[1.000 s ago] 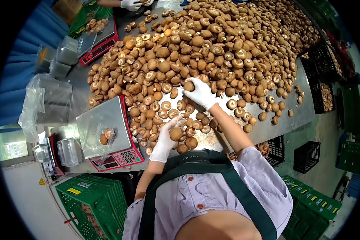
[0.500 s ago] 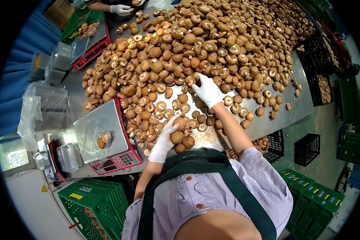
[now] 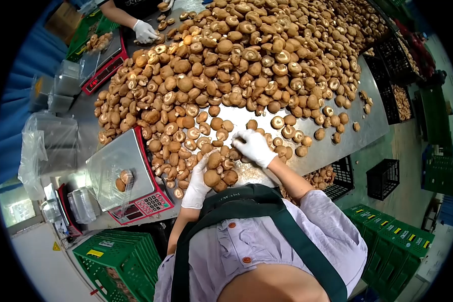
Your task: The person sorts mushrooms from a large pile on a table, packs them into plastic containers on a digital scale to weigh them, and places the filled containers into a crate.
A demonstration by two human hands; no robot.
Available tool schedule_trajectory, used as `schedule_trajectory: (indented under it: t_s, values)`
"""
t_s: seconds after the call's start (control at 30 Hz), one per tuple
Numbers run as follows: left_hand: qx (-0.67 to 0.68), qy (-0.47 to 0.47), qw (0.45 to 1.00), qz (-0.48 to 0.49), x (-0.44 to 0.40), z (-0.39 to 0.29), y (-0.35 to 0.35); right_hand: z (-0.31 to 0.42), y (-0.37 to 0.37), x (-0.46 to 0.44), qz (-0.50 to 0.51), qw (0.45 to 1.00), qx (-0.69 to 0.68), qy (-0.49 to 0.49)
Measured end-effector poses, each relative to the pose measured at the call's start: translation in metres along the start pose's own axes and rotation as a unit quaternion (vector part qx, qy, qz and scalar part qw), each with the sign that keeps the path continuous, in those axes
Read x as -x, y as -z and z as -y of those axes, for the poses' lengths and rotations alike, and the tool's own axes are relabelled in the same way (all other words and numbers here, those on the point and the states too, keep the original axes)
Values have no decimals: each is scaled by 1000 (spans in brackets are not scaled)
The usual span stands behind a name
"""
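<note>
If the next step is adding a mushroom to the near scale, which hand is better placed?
Left, most likely: the left hand seems to cup mushrooms and is closer to the scale. The right hand is farther off; whether it holds anything is unclear.

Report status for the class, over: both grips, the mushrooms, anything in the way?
Left grip against nearby mushrooms; right grip among loose ones, any hold unclear. Main heap piled beyond. Only mushrooms between grips; scale off left, not blocking.
</note>
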State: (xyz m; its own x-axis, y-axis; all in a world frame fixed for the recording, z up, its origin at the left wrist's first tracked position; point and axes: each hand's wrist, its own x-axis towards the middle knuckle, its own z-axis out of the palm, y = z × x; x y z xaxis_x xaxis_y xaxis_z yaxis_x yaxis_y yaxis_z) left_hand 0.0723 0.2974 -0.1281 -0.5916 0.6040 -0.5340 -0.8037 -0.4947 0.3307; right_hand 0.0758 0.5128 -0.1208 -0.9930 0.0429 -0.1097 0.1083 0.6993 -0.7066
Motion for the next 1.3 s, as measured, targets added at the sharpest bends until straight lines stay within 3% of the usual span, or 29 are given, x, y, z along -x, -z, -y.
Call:
schedule_trajectory:
  t_s: [0.1,0.17,0.3,0.37,0.4,0.43,0.5,0.53,0.6,0.63,0.7,0.77,0.83,0.9,1.03,1.1,1.17,1.23,1.3]
  values:
    - [56,23,998,18,-2,-1,0,-7,5,-28,-87,993,37,-67]
    - [39,-1,998,-49,0,-3,-15,-19,0,-58,-207,975,73,46]
    - [-36,-18,998,54,3,-7,-18,-29,-16,-108,-196,942,272,9]
    - [-68,-24,996,46,4,-6,-14,-35,-20,-111,-213,954,209,4]
    - [-60,-28,996,52,4,-5,-13,-24,-8,-102,-199,968,155,1]
    - [-57,-31,997,51,4,-5,-13,-20,1,-95,-121,987,106,-9]
    - [-48,-42,996,61,7,-4,-15,10,32,-68,131,984,100,-68]
    - [-45,-42,996,61,8,-5,-16,19,40,-52,147,983,93,-52]
    - [-170,-61,983,42,12,-4,-16,21,46,-26,166,982,87,-17]
    - [-168,-60,983,42,11,-2,-13,8,39,-20,145,987,70,-1]
    - [-77,-34,996,30,5,-1,-9,-7,44,-13,204,977,55,-11]
    - [-72,-31,997,26,6,-3,-11,-7,51,-14,170,983,13,-70]
    - [-69,-28,997,22,5,-2,-12,-23,40,-28,53,994,79,-48]
    - [-98,-51,993,41,4,0,-11,-26,35,-44,-105,985,128,38]
    - [-97,-25,994,41,8,-3,-21,-32,14,-89,-101,937,329,66]
    - [-105,-23,994,-6,6,-1,-20,-37,-6,-103,-173,922,323,126]
    - [-108,-15,994,-4,7,-2,-18,-34,-7,-112,-89,933,344,59]
    - [-85,-5,996,12,9,-3,-20,-36,-1,-113,-69,926,362,85]
    - [-119,-17,993,4,12,-5,-22,-34,12,-101,-76,951,287,85]
